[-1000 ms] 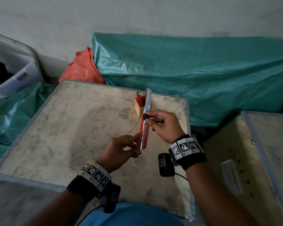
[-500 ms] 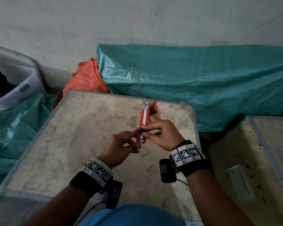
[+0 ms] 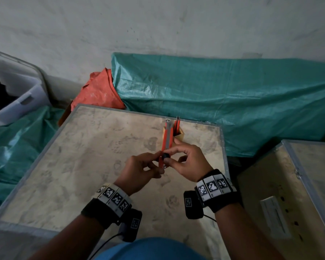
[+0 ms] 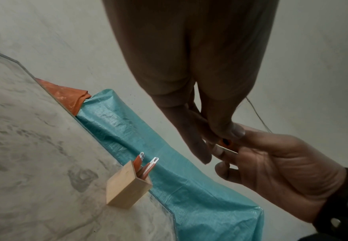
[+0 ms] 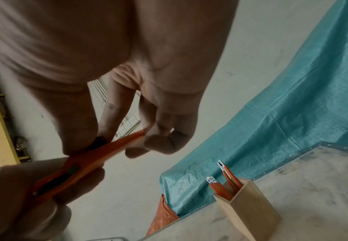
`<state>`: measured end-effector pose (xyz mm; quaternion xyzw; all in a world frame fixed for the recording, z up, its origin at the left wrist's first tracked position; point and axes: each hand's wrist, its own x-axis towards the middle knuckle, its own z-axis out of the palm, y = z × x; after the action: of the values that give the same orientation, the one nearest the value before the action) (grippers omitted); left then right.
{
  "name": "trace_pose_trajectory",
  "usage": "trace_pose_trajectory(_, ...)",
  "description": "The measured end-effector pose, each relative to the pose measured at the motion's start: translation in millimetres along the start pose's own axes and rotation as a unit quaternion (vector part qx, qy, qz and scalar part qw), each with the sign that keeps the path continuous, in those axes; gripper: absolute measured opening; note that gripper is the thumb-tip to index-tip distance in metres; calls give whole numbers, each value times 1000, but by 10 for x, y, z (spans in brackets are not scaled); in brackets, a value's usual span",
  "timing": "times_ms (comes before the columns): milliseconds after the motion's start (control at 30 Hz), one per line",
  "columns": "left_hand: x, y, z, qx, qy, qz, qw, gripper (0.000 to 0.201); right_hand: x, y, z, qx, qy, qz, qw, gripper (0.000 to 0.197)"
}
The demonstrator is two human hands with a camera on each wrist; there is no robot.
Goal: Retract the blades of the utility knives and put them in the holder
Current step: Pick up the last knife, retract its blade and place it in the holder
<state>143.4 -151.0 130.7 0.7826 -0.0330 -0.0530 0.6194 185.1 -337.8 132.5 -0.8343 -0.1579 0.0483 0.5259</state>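
Two knives (image 4: 146, 166) stand in the holder (image 4: 125, 187) at the table's (image 3: 83, 166) far edge.

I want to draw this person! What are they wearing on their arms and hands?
Bare hands, no gloves or sleeves. Each wrist has a black band with white tiles printed in black square patterns: left wristband, right wristband. A small black camera box hangs under each, trailing a thin cable.

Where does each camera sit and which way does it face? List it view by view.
Head: worn high, looking forward and down at the board; both forearms and both hands hold the orange knife.
Left wrist: looks along the left hand toward the wooden holder; the right hand shows.
Right wrist: looks along the right hand's fingers; the left hand shows.
Shared: both wrist views show two knives standing in the holder.
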Motion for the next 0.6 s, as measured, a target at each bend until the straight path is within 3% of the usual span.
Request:
trace_pose_trajectory(133,36,-8,16,1,2,0,1000,55,11,12,0,-15,48,3,999,25)
trace_pose_trajectory(233,76,6,15,-2,-1,-1,1000,54,23,4,-57,-19,25,-8,999,33)
trace_pose_trajectory(367,107,24,36,-3,3,3,1000,54,57,46,-66,-10,30,-12,999,17)
trace_pose_trajectory(500,134,21,38,-1,-6,7,1000,57,60,87,-5,-7,86,-28,996,25)
trace_pose_trajectory(600,142,37,5,4,-14,14,1000,57,53,92,-41,-3,57,-23,998,33)
